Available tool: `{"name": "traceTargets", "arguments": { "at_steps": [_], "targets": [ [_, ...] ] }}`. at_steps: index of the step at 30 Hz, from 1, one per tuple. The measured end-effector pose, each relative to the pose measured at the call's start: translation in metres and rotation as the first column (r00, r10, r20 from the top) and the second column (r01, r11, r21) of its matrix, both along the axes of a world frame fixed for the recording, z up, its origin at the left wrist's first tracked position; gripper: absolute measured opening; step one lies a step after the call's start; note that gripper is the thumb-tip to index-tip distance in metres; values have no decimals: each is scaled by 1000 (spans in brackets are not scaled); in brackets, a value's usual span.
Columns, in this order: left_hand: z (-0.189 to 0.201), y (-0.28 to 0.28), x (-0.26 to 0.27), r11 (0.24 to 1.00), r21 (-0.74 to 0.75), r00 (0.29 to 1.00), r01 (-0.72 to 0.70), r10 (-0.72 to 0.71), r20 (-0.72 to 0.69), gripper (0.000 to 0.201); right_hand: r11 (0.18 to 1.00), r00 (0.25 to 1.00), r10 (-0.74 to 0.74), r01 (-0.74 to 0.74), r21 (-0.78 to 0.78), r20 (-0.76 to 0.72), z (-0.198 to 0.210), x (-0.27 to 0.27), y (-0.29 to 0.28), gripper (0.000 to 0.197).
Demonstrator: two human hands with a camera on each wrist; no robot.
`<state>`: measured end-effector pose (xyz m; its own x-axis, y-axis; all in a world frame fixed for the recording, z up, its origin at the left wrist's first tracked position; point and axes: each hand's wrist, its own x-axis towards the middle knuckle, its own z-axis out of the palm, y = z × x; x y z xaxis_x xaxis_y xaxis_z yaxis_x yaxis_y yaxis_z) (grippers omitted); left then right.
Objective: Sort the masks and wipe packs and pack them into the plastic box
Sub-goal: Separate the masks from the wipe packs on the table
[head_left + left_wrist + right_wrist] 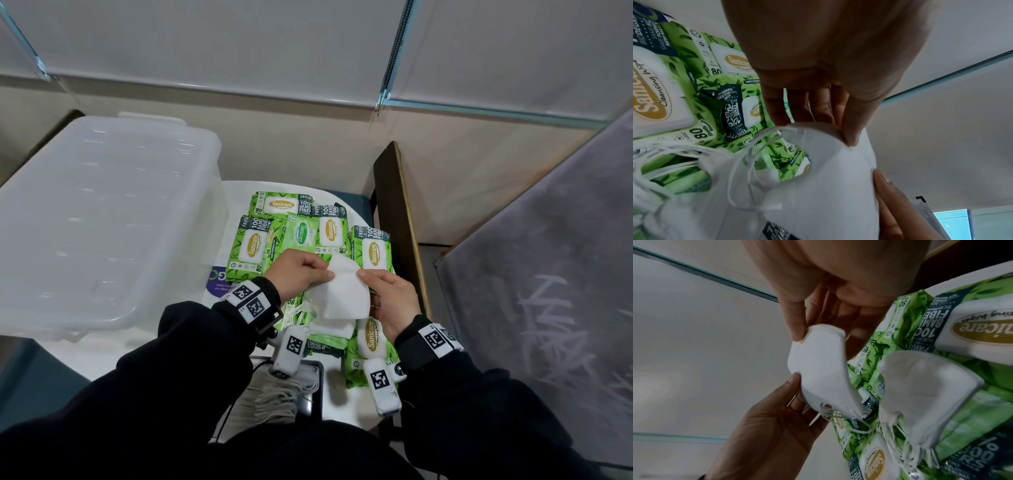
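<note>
The clear plastic box (102, 219) stood at the left of the white table (109, 356), lid side up and nothing visibly packed in it; it was the one box. Beside it lay the green Sanicare wipe packs (251, 248), overlapping in a heap: about nine showed in the head view, one of them a smaller, paler pack (300, 233), though hands and masks hid part of the pile, so the count is rough.

Above that heap both hands held one folded white mask (346, 291). The left hand (298, 274) pinched its top edge between thumb and curled fingers; the right hand (390, 298) pinched the opposite edge likewise. At least one more mask (929, 386) rested on the packs beneath, ear loops trailing; a bundle of loops (281, 390) near the table's front edge hinted at further masks, number unclear.

To do this step well, I judge the mask wanted flattening along its fold, loops tucked clear of the pile, then stacking with its fellows before boxing.
</note>
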<state>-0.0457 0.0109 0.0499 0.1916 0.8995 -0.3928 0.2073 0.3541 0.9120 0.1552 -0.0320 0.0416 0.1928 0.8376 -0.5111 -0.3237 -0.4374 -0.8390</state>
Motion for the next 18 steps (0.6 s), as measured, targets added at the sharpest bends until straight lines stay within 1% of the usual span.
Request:
{"name": "traceTargets", "arguments": {
  "at_steps": [5, 9, 13, 18],
  "targets": [
    [-3, 0, 3, 1000, 5, 1000, -18, 18, -5, 13, 1000, 1000, -7, 7, 10, -3, -1, 2, -2, 6],
    [-3, 1, 4, 1000, 0, 1000, -19, 19, -14, 14, 1000, 1000, -12, 12, -1, -22, -3, 5, -3, 7],
    [-5, 0, 4, 999, -13, 999, -35, 34, -21, 18, 998, 998, 59, -59, -13, -6, -2, 7, -4, 10],
    [-9, 0, 4, 999, -23, 999, -22, 21, -43, 19, 992, 992, 126, -126, -26, 8, -3, 10, -5, 8]
  ]
}}
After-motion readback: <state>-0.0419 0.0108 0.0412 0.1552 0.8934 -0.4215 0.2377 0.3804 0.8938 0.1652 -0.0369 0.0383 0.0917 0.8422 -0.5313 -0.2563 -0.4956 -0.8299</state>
